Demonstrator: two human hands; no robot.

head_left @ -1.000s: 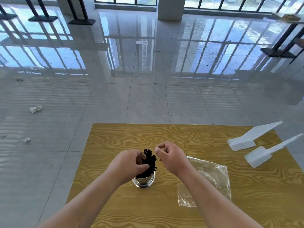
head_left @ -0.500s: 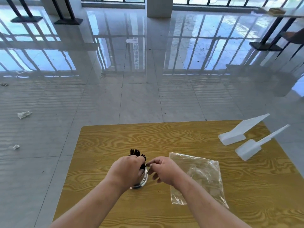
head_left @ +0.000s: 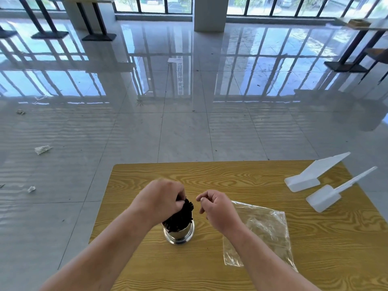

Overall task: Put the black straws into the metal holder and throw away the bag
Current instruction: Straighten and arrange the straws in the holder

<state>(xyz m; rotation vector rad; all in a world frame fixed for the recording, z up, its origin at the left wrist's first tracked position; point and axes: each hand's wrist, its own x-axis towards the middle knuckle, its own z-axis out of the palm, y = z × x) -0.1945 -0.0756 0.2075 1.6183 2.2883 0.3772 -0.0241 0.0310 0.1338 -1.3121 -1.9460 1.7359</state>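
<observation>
A bundle of black straws (head_left: 181, 215) stands in a shiny metal holder (head_left: 179, 234) on the wooden table (head_left: 241, 181). My left hand (head_left: 161, 198) is closed around the tops of the straws, leaning them left. My right hand (head_left: 216, 204) hovers just right of the straws, fingers loosely curled with nothing visible in them. The clear plastic bag (head_left: 264, 227) lies flat on the table to the right, partly under my right forearm.
Two white plastic scoops (head_left: 304, 177) (head_left: 327, 196) lie at the table's far right. Scraps of crumpled paper (head_left: 42, 149) litter the glossy tiled floor to the left. Table bases and windows stand far off.
My left hand has lifted from the holder's rim to the straw tops. My right hand has pulled slightly away from the straws.
</observation>
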